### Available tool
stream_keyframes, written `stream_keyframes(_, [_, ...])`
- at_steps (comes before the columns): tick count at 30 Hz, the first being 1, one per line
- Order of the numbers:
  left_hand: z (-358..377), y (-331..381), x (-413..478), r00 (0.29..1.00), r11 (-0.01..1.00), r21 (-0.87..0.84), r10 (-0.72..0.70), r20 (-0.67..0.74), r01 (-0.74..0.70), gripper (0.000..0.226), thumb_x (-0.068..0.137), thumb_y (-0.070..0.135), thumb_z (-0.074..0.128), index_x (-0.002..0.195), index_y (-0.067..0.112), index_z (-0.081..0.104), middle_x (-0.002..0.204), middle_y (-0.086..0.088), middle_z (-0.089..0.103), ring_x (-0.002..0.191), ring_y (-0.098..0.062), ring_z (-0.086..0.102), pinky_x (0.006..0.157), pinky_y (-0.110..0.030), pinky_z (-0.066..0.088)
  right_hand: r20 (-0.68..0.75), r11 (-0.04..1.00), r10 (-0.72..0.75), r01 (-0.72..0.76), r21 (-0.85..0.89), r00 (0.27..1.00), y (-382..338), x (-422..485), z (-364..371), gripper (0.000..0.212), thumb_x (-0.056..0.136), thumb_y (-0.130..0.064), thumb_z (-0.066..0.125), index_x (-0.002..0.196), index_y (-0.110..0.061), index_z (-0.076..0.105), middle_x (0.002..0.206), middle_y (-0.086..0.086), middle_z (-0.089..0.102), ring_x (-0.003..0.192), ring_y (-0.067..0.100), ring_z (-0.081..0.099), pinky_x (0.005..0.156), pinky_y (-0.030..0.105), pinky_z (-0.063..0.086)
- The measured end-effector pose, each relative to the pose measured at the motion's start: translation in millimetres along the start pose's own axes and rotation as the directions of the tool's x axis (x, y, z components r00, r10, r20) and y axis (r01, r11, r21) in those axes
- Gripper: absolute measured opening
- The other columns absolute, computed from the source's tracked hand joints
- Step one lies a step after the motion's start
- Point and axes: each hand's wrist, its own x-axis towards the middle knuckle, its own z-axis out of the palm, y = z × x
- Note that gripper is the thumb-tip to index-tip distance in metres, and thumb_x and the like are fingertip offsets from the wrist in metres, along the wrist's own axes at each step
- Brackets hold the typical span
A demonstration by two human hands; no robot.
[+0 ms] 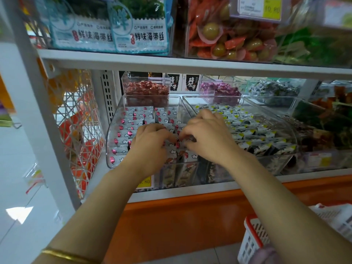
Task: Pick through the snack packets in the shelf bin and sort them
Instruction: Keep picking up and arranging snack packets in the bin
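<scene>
Your left hand and right hand are both down in the clear shelf bin, close together over the middle of it. The left fingers are curled round the snack packets beneath them. The right thumb and forefinger pinch one packet at the point where the two hands nearly meet. A gold bangle sits on your left forearm.

The snack packets fill this bin in rows. They are white, with a red oval mark and small cloud shapes; no writing on them is legible. A yellow price label below the bin front shows ".80"; your left forearm hides the rest.

Just to the right, a second clear bin holds white packets with yellow and black corners. Behind stand two small clear boxes, one of red-wrapped sweets and one of purple-wrapped sweets. Between them are black-and-white cartons reading 碎银子.

On the shelf above, blue-edged seaweed packs read 鲜味海带丝. A yellow price tag further right begins "10"; the rest is blurred.

A red-rimmed white basket is at lower right.
</scene>
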Motion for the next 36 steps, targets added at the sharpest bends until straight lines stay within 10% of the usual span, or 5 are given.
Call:
stream_keyframes(10, [-3.9, 3.3, -3.9, 1.0, 0.999, -0.041, -0.03, -0.006, 0.03, 0.046, 0.083, -0.005, 0.041, 0.114, 0.021, 0.064, 0.135, -0.004, 0.043, 0.127, -0.026, 0.026, 0.105, -0.038, 0.024, 0.115, 0.997, 0.06, -0.064, 0.038, 0.992, -5.4, 17.2, 4.1, 0.008, 0.081, -0.027, 0.068, 0.082, -0.025, 0.06, 0.088, -0.003, 0.046, 0.106, 0.022, 0.041, 0.085, 0.036, 0.03])
stream_keyframes(21, [-11.9, 4.6, -5.1, 0.991, 0.989, -0.141, -0.054, -0.125, 0.036, 0.038, 0.091, 0.022, 0.055, 0.128, 0.019, 0.054, 0.134, -0.002, 0.051, 0.124, -0.024, 0.043, 0.104, -0.041, 0.036, -0.314, 0.784, 0.381, -0.124, 0.609, 0.869, 12.5, -5.3, -18.0, 0.008, 0.093, -0.011, 0.052, 0.088, -0.008, 0.046, 0.076, 0.006, 0.053, 0.066, 0.025, 0.053, 0.06, 0.034, 0.043])
stream_keyframes(29, [-11.6, 11.1, -11.0, 0.988, 0.869, -0.487, -0.14, -0.064, 0.092, 0.038, 0.095, 0.025, 0.05, 0.13, 0.013, 0.053, 0.086, 0.01, 0.056, 0.067, -0.001, 0.049, 0.051, -0.005, 0.04, 0.02, 0.225, 0.67, -0.229, 0.947, 0.742, 9.3, -20.2, -15.2, 0.014, 0.095, -0.009, 0.051, 0.082, -0.015, 0.047, 0.081, 0.003, 0.055, 0.046, 0.004, 0.056, 0.056, 0.031, 0.053])
stream_keyframes(36, [-18.7, 10.7, -12.9, 0.94, 0.506, -0.829, -0.336, 0.067, 0.24, 0.018, 0.094, 0.021, 0.052, 0.102, 0.01, 0.064, 0.078, -0.002, 0.064, 0.07, -0.007, 0.061, 0.056, -0.011, 0.05, 0.32, -0.324, 0.554, -0.154, 0.933, 0.769, 8.3, -26.2, -12.7, 0.005, 0.088, 0.0, 0.057, 0.084, -0.003, 0.059, 0.078, 0.008, 0.061, 0.056, 0.01, 0.062, 0.053, 0.022, 0.054])
